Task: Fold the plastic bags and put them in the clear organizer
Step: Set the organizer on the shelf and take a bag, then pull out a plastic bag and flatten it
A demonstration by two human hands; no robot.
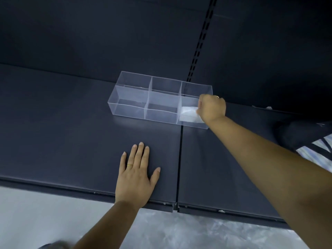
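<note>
Right hand (pixel 212 109) reaches into the clear organizer (pixel 129 97), its fingers curled on a folded plastic bag (pixel 188 115), a flat, milky-white translucent packet lying in the near right compartment. The organizer sits toward the back edge of the dark shelf (pixel 53 123). Left hand (pixel 136 173) rests flat with straight fingers near the front edge.

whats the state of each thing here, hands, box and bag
clear organizer: upright on the dark shelf, open top, five compartments look empty
folded bag: folded flat, in the near right compartment
right hand: fingers curled, gripping the folded bag at its right edge
left hand: flat, fingers straight, resting on the dark shelf
</note>
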